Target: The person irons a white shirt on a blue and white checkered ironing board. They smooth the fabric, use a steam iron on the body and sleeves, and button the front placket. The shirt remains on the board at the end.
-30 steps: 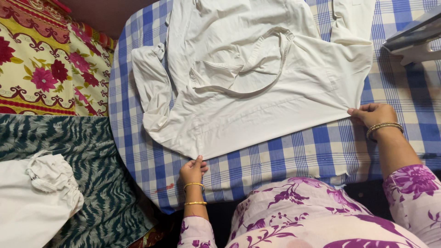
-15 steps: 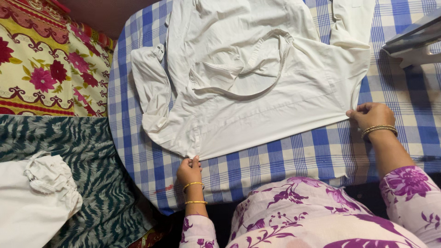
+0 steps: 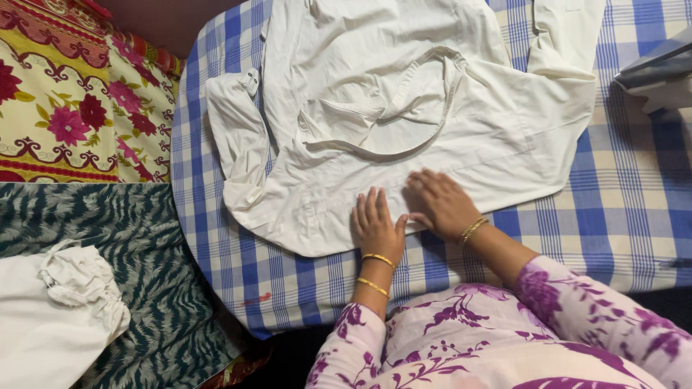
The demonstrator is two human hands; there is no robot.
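Note:
A white shirt (image 3: 375,94) lies spread on a board covered in blue-and-white checked cloth (image 3: 577,216), collar toward me. My left hand (image 3: 376,225) rests flat, fingers apart, on the shirt's near edge. My right hand (image 3: 441,203) lies flat beside it on the same edge, fingers pointing left. Both hands press on the fabric and hold nothing. One sleeve (image 3: 236,137) is bunched at the left side of the board.
An iron (image 3: 659,72) stands at the right edge of the board. A floral bedspread (image 3: 72,94) and a dark green patterned cloth (image 3: 144,238) lie to the left, with a crumpled white garment (image 3: 58,302) at the lower left.
Both hands let go of the shirt's lower corners and moved inward. They now lie flat side by side on the middle of the near edge.

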